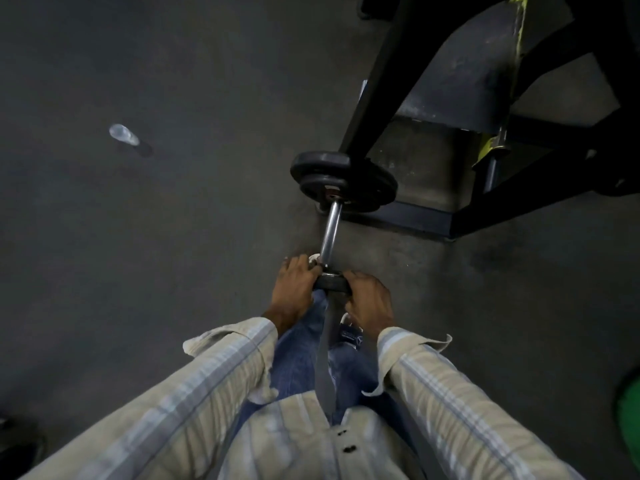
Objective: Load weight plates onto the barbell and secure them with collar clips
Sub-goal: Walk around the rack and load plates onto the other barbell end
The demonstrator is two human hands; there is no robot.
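We see a shiny silver barbell with black weight plates on it. Beyond the plates, the black frame carries yellow-green marks. The floor around the barbell is dark grey. Our sleeves are beige with pale blue and white stripes, and our jeans are blue.

readable text: none | weight plates: faces dark, no numbers legible | dark tag by the right hand: a round three-pointed star emblem with a line of print beside it (too small and blurred to read)
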